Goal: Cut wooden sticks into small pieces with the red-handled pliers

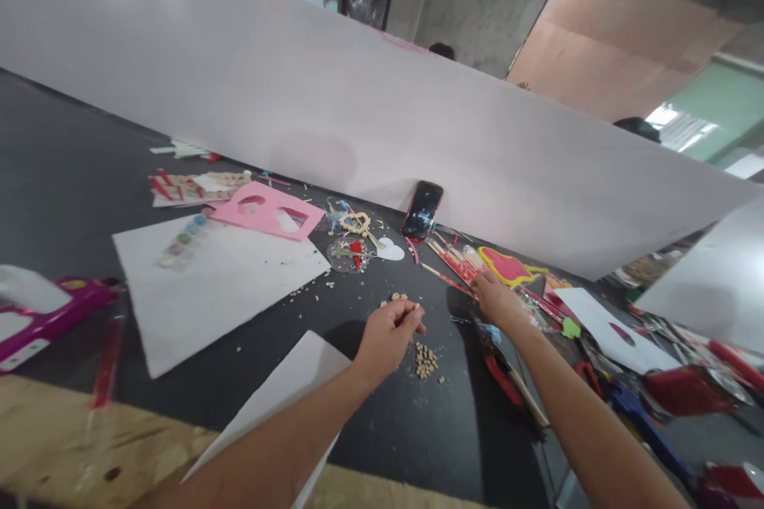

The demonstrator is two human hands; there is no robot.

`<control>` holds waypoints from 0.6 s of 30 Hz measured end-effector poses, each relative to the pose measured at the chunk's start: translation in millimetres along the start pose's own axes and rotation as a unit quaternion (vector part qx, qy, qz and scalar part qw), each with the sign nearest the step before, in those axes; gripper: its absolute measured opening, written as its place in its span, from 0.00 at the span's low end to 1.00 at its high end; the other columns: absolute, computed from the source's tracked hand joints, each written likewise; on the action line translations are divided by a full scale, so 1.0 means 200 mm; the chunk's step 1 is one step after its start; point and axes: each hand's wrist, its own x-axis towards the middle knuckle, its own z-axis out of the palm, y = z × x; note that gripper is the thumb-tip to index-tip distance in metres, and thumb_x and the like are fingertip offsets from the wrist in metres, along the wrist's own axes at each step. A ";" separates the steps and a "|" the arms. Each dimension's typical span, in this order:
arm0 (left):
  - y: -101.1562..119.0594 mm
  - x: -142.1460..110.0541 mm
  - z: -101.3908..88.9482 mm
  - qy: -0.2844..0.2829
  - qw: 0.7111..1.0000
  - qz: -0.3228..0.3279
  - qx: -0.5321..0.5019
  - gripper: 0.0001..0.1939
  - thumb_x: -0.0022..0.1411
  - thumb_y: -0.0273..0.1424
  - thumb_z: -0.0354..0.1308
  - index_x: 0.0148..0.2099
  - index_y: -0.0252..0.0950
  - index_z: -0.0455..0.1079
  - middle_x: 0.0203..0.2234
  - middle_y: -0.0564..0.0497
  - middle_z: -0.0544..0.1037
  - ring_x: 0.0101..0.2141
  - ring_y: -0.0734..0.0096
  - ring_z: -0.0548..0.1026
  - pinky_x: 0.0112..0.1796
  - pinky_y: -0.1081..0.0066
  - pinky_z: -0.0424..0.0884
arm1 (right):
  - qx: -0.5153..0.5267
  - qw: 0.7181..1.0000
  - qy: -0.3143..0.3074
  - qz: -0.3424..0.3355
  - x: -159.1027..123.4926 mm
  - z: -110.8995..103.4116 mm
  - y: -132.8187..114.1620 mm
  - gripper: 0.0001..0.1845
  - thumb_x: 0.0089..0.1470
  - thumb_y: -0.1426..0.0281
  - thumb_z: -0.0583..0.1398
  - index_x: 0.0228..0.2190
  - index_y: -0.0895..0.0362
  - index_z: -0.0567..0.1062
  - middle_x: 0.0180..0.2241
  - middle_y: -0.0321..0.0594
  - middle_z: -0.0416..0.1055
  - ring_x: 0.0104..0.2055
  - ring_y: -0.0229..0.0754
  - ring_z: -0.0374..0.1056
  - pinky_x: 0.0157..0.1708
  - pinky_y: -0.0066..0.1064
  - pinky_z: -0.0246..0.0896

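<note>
My left hand (387,336) is closed in a pinch above the dark tabletop, with a small pale bead (416,307) at its fingertips. Just below it lies a heap of tan beads (426,362), and several paler pieces (394,298) sit behind the fingers. Over on the right, my right hand (496,298) reaches down to the red-and-wood sticks (457,261), its fingers bent together against them. What those fingers hold, if anything, is hidden. Beneath the right wrist lie red-handled pliers (501,378).
A phone (422,209) leans on the white divider (286,87). Pink cut-out foam (268,209) and white sheets (220,294) lie at left, near a purple glue gun (53,322). A ring of beads (354,223) is behind. Tools and a red can (695,390) crowd the right.
</note>
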 end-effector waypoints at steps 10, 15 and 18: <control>0.01 0.00 0.00 0.013 1.000 0.013 0.001 0.14 0.54 0.39 0.54 0.34 0.32 0.71 0.21 0.51 0.75 0.19 0.77 0.66 0.23 0.77 0.63 | 0.113 0.984 -0.018 -0.135 -0.39 -0.11 -0.48 0.08 0.55 0.74 0.52 0.32 0.56 0.71 0.33 0.39 0.68 0.39 0.39 0.62 0.39 0.32 0.55; 0.01 -0.01 0.00 0.008 1.000 0.018 -0.006 0.14 0.54 0.39 0.54 0.33 0.32 0.71 0.21 0.51 0.75 0.19 0.77 0.66 0.22 0.77 0.62 | 0.136 0.982 0.006 -0.132 -0.43 -0.09 -0.50 0.10 0.55 0.75 0.51 0.33 0.54 0.72 0.33 0.38 0.70 0.39 0.41 0.62 0.37 0.33 0.56; 0.01 -0.01 0.00 -0.005 1.000 0.017 0.008 0.15 0.54 0.38 0.53 0.35 0.31 0.71 0.22 0.50 0.75 0.19 0.77 0.66 0.23 0.76 0.63 | 0.148 0.981 0.022 -0.125 -0.44 -0.11 -0.47 0.12 0.56 0.75 0.49 0.34 0.55 0.72 0.33 0.39 0.70 0.40 0.40 0.63 0.40 0.34 0.57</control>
